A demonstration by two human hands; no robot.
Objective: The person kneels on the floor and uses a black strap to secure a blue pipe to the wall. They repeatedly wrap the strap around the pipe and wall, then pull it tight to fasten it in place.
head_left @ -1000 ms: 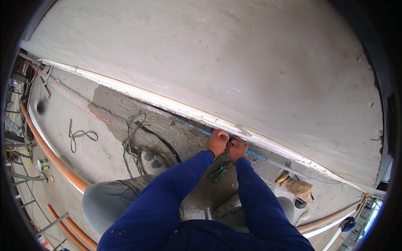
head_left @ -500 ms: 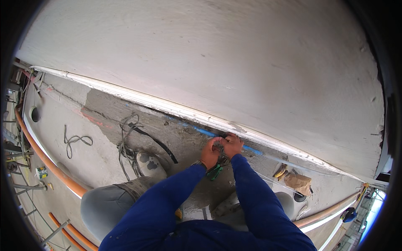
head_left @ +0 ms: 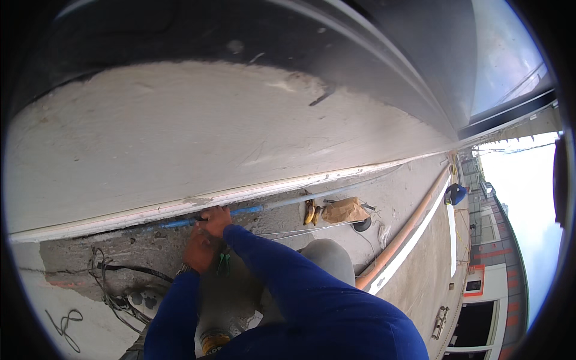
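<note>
A blue pipe (head_left: 245, 210) runs along the foot of the pale wall. My right hand (head_left: 216, 220) lies over it with curled fingers, covering part of the pipe. Just below and left of it, my left hand (head_left: 199, 249) is closed close against the right one, fingertips at the pipe. Whatever the fingers pinch is hidden by the hands. Green-handled pliers (head_left: 223, 264) rest on the ground beside my left wrist.
Yellow-handled tools (head_left: 311, 213), a brown paper bag (head_left: 346, 211) and a black round object (head_left: 362, 225) lie to the right. Dark cables (head_left: 107, 285) are at left. An orange pipe (head_left: 414, 231) borders the walkway. A person in blue (head_left: 456, 193) is far off.
The view has swung to the right, showing sky and a building. My hands stay together at the blue pipe.
</note>
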